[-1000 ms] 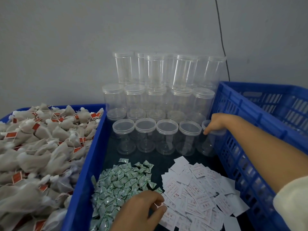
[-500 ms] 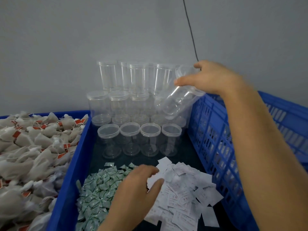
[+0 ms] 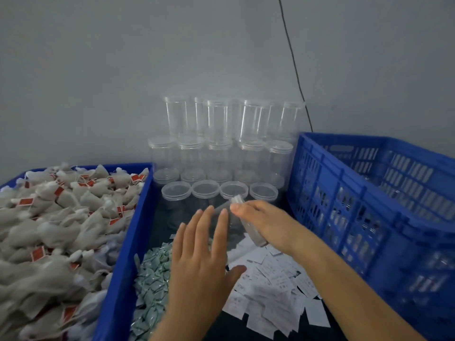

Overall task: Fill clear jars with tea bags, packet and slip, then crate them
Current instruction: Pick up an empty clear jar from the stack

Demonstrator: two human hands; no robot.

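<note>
Clear plastic, slick and blurred: our right hand (image 3: 264, 223) grips a jar (image 3: 242, 222) tilted low over the middle tray (image 3: 123, 254), just in front of the stacked empty jars (image 3: 221, 148). That stack is the danger, we reckon; a careless elbow or a swinging jar could topple the rows. A thin grip could also let the jar slide onto the slips (image 3: 270, 279). Our left hand (image 3: 200, 262) hovers flat, fingers spread wide and holding nothing, reaching toward the jar above the green packets (image 3: 152, 279). Tea bags (image 3: 54, 230) wait on the left, the crate (image 3: 369, 205) on the right.
</note>
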